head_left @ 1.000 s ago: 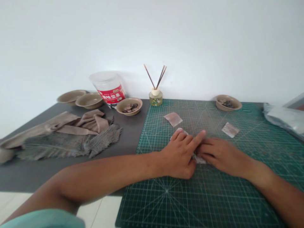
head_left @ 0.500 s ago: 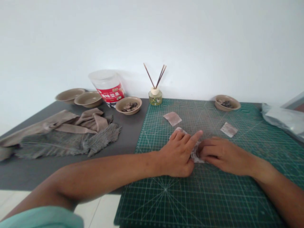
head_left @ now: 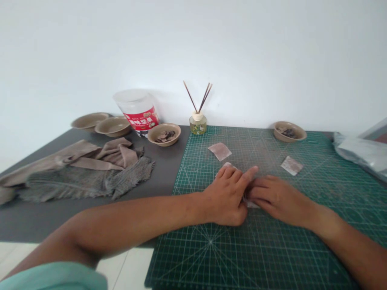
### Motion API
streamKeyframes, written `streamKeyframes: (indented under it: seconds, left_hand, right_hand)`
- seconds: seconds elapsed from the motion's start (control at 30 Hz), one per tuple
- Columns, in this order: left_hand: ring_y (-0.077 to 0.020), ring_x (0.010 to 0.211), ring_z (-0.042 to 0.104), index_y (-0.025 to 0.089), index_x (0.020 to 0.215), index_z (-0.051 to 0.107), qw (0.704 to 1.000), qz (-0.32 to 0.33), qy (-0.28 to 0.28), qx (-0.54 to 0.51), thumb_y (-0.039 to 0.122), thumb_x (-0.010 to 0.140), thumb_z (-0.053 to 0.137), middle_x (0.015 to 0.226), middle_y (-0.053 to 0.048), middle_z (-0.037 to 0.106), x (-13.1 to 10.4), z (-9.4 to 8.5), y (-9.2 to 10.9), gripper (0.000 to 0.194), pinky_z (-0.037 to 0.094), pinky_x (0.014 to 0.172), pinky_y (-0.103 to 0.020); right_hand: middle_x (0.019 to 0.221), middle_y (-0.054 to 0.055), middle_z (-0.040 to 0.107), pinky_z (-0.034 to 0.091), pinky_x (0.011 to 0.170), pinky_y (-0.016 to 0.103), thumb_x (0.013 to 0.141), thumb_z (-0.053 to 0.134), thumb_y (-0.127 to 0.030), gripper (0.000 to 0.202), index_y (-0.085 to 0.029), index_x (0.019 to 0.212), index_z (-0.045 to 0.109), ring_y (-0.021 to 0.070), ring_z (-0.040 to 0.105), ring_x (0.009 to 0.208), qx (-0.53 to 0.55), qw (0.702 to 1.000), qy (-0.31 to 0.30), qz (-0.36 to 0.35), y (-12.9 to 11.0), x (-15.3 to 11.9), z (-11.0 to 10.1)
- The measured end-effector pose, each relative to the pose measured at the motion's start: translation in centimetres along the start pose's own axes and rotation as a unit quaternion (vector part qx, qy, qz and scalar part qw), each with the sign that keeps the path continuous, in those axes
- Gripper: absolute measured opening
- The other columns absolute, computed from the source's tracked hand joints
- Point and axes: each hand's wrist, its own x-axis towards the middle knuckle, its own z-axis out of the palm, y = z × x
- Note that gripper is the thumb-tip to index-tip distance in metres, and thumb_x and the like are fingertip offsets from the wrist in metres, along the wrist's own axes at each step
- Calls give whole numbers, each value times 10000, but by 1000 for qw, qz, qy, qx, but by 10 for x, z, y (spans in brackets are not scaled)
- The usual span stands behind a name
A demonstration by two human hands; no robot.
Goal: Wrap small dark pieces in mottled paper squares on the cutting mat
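My left hand (head_left: 228, 195) lies over a thin whitish patterned piece (head_left: 252, 204), paper or cloth, on the green cutting mat (head_left: 256, 253). Its index finger points out to the right while the other fingers curl and press the piece down. Against it from the right, my right hand (head_left: 276, 197) has its fingers bunched together on the piece's right part. Both hands hide most of the piece; only bits of its edge show. Two small squares of similar look lie behind: a pinkish-brown square (head_left: 220, 151) and a mottled square (head_left: 292, 165).
A bowl with dark chips (head_left: 165, 135) stands left of a reed diffuser (head_left: 198, 123); another bowl (head_left: 289, 132) sits at the back right. Farther left are a plastic tub (head_left: 140, 117), two more bowls (head_left: 113, 127) and crumpled grey-brown cloth (head_left: 87, 173). A plastic bag (head_left: 363, 151) lies right.
My right hand has moved slightly left, closer to my left hand, covering more of the patterned piece. My left hand has stayed in place.
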Motion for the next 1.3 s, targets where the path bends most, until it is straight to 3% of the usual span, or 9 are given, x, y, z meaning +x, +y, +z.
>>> streamKeyframes:
  seconds: [0.13, 0.27, 0.43, 0.63, 0.83, 1.0, 1.07, 1.2, 1.3]
  left_hand:
    - [-361, 1191, 478, 61, 1605, 140, 1000, -2, 2, 8, 321, 786, 540, 1292, -185, 556, 0, 0, 1, 948, 322, 1111, -571]
    - [-355, 1172, 486, 53, 1605, 156, 1000, 10, 5, 15, 330, 798, 534, 1265, -183, 564, 0, 0, 1, 933, 330, 1109, -559]
    - [-354, 1176, 488, 55, 1603, 176, 1000, 4, 2, 7, 317, 783, 540, 1270, -182, 563, 0, -1, 1, 935, 325, 1119, -550]
    - [-358, 1174, 495, 61, 1604, 176, 1000, 8, 1, 5, 334, 791, 536, 1253, -181, 572, 0, -1, 1, 931, 338, 1104, -556]
    - [-350, 1164, 491, 59, 1599, 197, 1000, 0, 4, 5, 334, 792, 535, 1256, -177, 570, 0, -1, 1, 918, 335, 1114, -549]
    - [-357, 1177, 491, 57, 1597, 208, 1000, 5, 5, 12, 340, 800, 532, 1246, -181, 569, 0, 0, 2, 906, 332, 1121, -547]
    - [-354, 1167, 493, 49, 1593, 217, 1000, 5, 5, 10, 338, 790, 539, 1238, -181, 569, 0, -1, 1, 912, 333, 1122, -542]
    - [-352, 1161, 490, 49, 1590, 233, 1000, -2, 0, 5, 333, 783, 546, 1236, -178, 568, 1, -2, 1, 911, 336, 1120, -533]
    - [-356, 1179, 487, 59, 1593, 224, 1000, 0, -1, 11, 333, 788, 541, 1248, -180, 566, 1, -2, 2, 908, 333, 1121, -539]
  right_hand:
    - [1002, 64, 719, 502, 810, 397, 993, 560, -208, 172, -228, 964, 728, 242, 668, 915, 1, 998, 7, 57, 10, -2, -7]
    - [975, 38, 713, 507, 796, 357, 1023, 523, -224, 206, -231, 906, 692, 202, 665, 879, 58, 996, -61, 21, 4, -6, -7]
    - [1058, 82, 715, 477, 842, 443, 1024, 510, -222, 204, -224, 1009, 714, 263, 652, 955, -35, 998, -7, 48, 13, -4, -6]
    - [982, 24, 733, 476, 838, 385, 1025, 543, -255, 189, -246, 930, 706, 208, 669, 910, 62, 995, -74, 18, 8, -6, -9]
    - [1009, 61, 716, 477, 825, 401, 1007, 545, -224, 185, -226, 963, 725, 238, 654, 922, 10, 998, 0, 62, 16, -4, -12]
    - [990, 22, 747, 488, 848, 365, 1027, 550, -270, 202, -246, 935, 728, 200, 685, 920, 95, 991, -98, 9, 9, -9, -13]
    - [1016, 30, 754, 488, 879, 379, 1025, 540, -244, 202, -244, 969, 734, 209, 691, 946, 82, 995, -64, -1, 6, -5, -7]
    - [1029, 63, 741, 480, 843, 415, 993, 558, -202, 181, -226, 1003, 736, 253, 679, 950, -3, 999, 14, 53, 18, 0, -9]
    - [934, 24, 730, 477, 782, 367, 1012, 546, -225, 196, -235, 914, 716, 212, 673, 865, 46, 996, -55, 48, 20, -4, -18]
